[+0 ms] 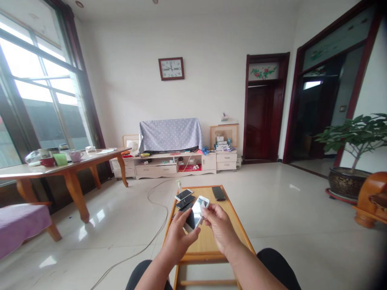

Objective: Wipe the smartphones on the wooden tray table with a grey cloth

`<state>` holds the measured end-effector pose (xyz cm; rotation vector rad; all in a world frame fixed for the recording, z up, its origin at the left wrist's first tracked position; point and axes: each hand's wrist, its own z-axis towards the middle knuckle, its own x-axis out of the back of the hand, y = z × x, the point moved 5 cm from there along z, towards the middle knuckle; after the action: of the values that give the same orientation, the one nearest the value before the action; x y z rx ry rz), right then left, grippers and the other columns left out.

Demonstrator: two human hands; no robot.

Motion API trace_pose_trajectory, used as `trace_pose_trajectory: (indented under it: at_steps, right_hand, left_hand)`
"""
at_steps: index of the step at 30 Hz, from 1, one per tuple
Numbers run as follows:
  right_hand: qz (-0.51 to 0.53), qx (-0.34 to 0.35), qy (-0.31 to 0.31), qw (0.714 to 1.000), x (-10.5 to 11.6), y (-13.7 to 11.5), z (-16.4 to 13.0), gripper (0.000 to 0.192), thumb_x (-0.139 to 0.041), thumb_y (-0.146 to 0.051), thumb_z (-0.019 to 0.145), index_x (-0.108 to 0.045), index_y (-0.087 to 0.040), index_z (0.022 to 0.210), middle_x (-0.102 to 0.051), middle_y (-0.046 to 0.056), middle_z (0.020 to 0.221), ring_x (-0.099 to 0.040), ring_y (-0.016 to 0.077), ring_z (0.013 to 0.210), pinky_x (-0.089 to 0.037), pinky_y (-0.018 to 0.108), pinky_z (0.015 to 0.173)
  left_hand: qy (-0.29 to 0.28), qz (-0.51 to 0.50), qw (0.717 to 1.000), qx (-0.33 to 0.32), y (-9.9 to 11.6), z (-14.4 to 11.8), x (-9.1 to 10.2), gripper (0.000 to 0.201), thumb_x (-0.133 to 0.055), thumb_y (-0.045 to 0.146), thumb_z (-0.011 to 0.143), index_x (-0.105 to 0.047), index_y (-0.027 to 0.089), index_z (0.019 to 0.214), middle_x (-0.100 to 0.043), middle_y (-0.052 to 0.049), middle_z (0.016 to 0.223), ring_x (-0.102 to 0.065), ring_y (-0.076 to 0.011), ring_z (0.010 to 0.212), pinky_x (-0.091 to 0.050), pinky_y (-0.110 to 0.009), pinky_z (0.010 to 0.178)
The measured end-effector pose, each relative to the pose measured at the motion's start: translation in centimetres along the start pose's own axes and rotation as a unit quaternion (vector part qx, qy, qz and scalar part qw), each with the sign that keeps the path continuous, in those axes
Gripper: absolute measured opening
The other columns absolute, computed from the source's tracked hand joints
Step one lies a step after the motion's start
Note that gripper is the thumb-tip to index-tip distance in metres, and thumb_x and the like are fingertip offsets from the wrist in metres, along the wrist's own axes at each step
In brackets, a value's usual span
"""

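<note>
Honey-coloured wood forms the large table point(96, 156) at far left, bearing a green cup point(60, 159); rightward, a pale cable point(167, 209) curves over the floor. Near the left edge of the low table point(205, 243) lie a white-framed phone point(184, 195) and a dark phone point(185, 201). Above them, the left hand point(179, 237) grips the held phone point(196, 211) by its edges; firm edge pressure should steady it best. The right hand point(219, 225) has its fingertips drawn together at the upper right edge; what they pinch I cannot tell, but light contact would protect the screen. Beyond rests a black phone point(218, 193)
</note>
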<state>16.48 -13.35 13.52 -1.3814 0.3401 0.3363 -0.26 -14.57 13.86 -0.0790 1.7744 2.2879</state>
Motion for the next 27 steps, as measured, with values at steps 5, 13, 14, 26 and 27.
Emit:
trace_pose_trajectory:
  at_steps: [5, 13, 14, 26, 27]
  right_hand:
    - [-0.029, 0.008, 0.031, 0.999, 2.2, 0.3, 1.1, 0.047, -0.080, -0.053, 0.071, -0.068, -0.017, 0.097, -0.068, 0.004, 0.078, -0.057, 0.0157, 0.066, -0.042, 0.027, 0.059]
    - [-0.060, -0.103, -0.113, 0.986, 3.7, 0.5, 1.6, 0.040, -0.079, -0.047, 0.072, -0.071, -0.015, 0.097, -0.065, 0.001, 0.074, -0.047, 0.0099, 0.057, -0.025, 0.021, 0.050]
    - [-0.047, -0.111, -0.119, 0.986, 3.7, 0.7, 1.5, 0.039, -0.079, -0.045, 0.073, -0.071, -0.015, 0.098, -0.064, 0.001, 0.073, -0.046, 0.0091, 0.057, -0.024, 0.021, 0.050]
    - [0.027, -0.032, -0.030, 0.999, 0.9, 4.2, -1.2, 0.039, -0.076, -0.049, 0.079, -0.067, -0.020, 0.103, -0.066, 0.001, 0.082, -0.055, 0.0142, 0.071, -0.042, 0.026, 0.065]
    - [0.012, -0.036, -0.053, 0.998, 0.6, 4.4, -1.5, 0.038, -0.075, -0.050, 0.080, -0.067, -0.019, 0.101, -0.066, 0.002, 0.081, -0.055, 0.0148, 0.071, -0.042, 0.026, 0.064]
  left_hand:
    - [0.009, 0.175, 0.980, -0.098, 1.8, -0.4, 0.2, 0.068, -0.087, 0.020, 0.057, -0.070, 0.028, 0.122, -0.059, -0.011, 0.117, -0.051, -0.0332, 0.113, -0.038, -0.042, 0.104]
    - [-0.062, 0.284, 0.947, -0.137, 3.5, -1.1, -0.2, 0.065, -0.080, 0.022, 0.065, -0.066, 0.030, 0.128, -0.060, -0.012, 0.124, -0.049, -0.0350, 0.121, -0.033, -0.046, 0.110]
    - [-0.062, 0.288, 0.946, -0.138, 3.5, -1.0, -0.2, 0.066, -0.080, 0.022, 0.067, -0.064, 0.030, 0.130, -0.059, -0.012, 0.127, -0.048, -0.0344, 0.123, -0.032, -0.046, 0.111]
    - [0.142, -0.187, 0.971, 0.051, -3.6, -0.5, 0.9, 0.033, -0.078, 0.040, 0.079, -0.067, 0.018, 0.101, -0.072, -0.004, 0.096, -0.065, -0.0166, 0.091, -0.048, -0.030, 0.088]
    - [0.156, -0.213, 0.963, 0.050, -3.5, -0.4, 1.2, 0.034, -0.079, 0.040, 0.078, -0.067, 0.018, 0.101, -0.072, -0.004, 0.095, -0.066, -0.0157, 0.088, -0.049, -0.030, 0.086]
